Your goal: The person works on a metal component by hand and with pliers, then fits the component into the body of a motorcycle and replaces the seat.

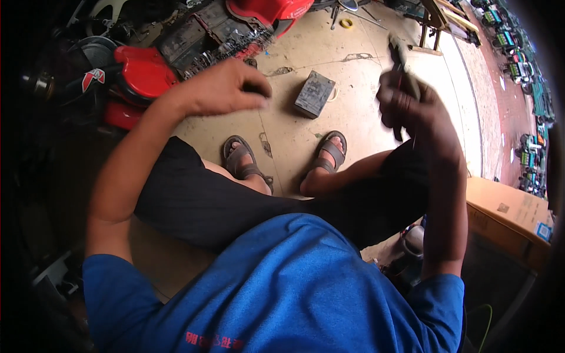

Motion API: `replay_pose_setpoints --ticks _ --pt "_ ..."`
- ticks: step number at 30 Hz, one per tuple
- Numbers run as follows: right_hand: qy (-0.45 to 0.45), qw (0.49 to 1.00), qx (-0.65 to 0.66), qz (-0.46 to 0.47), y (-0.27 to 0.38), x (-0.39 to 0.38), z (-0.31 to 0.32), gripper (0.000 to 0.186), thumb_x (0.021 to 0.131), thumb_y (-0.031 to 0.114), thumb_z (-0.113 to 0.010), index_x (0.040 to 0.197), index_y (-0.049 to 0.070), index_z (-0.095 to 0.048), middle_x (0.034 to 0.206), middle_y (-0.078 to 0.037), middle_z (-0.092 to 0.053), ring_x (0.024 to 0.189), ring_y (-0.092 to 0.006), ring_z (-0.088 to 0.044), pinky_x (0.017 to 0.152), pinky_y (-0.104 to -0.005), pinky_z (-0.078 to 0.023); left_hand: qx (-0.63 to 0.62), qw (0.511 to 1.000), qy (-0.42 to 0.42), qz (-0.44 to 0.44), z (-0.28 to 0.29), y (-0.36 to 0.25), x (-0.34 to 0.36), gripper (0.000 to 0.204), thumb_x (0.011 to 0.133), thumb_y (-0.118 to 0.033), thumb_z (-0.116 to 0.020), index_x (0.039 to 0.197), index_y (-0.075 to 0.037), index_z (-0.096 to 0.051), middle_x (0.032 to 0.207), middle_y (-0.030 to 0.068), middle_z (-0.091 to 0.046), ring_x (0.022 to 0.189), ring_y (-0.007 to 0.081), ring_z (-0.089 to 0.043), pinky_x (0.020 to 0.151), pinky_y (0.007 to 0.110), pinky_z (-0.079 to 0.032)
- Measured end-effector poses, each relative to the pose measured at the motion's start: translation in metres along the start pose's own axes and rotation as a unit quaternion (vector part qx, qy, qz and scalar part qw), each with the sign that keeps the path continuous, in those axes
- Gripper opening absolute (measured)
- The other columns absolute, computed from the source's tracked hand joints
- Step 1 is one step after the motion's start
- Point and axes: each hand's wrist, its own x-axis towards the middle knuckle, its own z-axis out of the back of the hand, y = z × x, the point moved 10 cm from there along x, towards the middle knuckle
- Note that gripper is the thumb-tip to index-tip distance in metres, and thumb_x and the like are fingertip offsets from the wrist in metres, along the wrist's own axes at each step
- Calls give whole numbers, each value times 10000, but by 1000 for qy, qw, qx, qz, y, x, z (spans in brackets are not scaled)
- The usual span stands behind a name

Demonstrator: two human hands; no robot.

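Note:
My right hand point(412, 106) is raised at the right and wrapped round what look like dark pliers point(398, 53), their head pointing up and away from me. The hand is in shadow and slightly blurred, and the fingers hide much of the handles. My left hand point(226, 88) hangs in the air at the left, in front of the red machine, its fingers bent and the thumb a little apart. Nothing shows in it. On the floor between the hands lies a dark grey block shaped like a battery point(316, 94), touched by neither hand.
The red machine point(147, 70) with dark, dirty metal parts point(197, 41) stands at the left. Ahead on the floor are a yellow tape roll point(346, 23) and several tools. A cardboard box point(509, 206) is at my right. Farther right stand rows of green-and-black machines point(518, 67).

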Motion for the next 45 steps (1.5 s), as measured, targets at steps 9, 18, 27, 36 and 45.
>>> replay_pose_setpoints --ticks 9,18,27,36,45 --pt "265 909 -284 -152 -83 -122 -67 442 823 242 -847 1136 21 -627 943 -129 -695 873 -238 -683 784 -356 -543 8 961 269 -67 -160 -79 -58 425 850 -349 -773 1087 -5 -694 937 154 -697 913 350 -666 814 440 -530" --pt "246 929 -254 -112 -107 -140 -72 363 821 157 -751 1128 24 -611 962 -220 -679 921 -380 -674 826 -424 -529 -41 974 223 -9 -190 -73 -75 209 850 -176 -717 1002 -32 -719 882 132 -700 882 308 -678 807 408 -537" --pt "35 970 -237 -36 -105 -130 -50 213 849 45 -709 1016 40 -578 836 -85 -621 770 -169 -619 727 -337 -524 87 996 -8 17 -143 -63 -71 125 853 -102 -664 952 -42 -713 919 146 -691 912 342 -674 827 439 -531" --pt "23 987 -160 16 -85 -135 -54 155 859 57 -703 966 67 -591 847 -37 -593 795 -132 -580 757 -290 -495 -167 976 10 142 -168 -28 -94 173 963 -41 -578 1101 17 -665 1018 78 -717 984 151 -678 910 313 -525" --pt "166 968 -187 -32 -80 -134 -72 176 878 100 -725 1012 54 -623 877 -82 -652 811 -132 -596 764 -309 -511 -209 977 26 23 -162 -71 -106 178 905 -111 -700 1043 -24 -630 977 80 -602 896 199 -586 847 340 -480"
